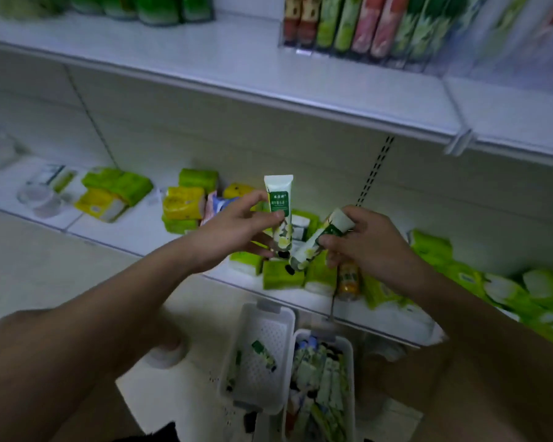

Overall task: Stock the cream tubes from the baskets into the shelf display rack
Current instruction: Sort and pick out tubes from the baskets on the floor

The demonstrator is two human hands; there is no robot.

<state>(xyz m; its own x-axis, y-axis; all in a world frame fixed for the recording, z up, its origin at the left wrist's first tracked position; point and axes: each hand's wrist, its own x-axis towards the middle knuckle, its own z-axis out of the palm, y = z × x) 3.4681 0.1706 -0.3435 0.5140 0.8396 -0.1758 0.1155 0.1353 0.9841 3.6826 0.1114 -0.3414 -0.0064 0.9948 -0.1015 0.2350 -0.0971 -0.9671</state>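
White and green, a cream tube [279,212] stood upright in the left hand [237,231], whose forearm reached in from the lower left; the grip was closed on the tube, thumb across its green label and fingers behind. The right hand [367,240] came in from the lower right, its grip clamped on a second tube [320,242] that tilted, black cap down and to the left, its cap end near the first tube's cap. Both hands hung in front of the lower shelf [134,231], which carried green and yellow packs [186,202]. Below them, on the floor, lay two white baskets: the left basket [253,317] held a few tubes, the right basket [348,349] many. Above, a clear display rack [348,54] held upright tubes.
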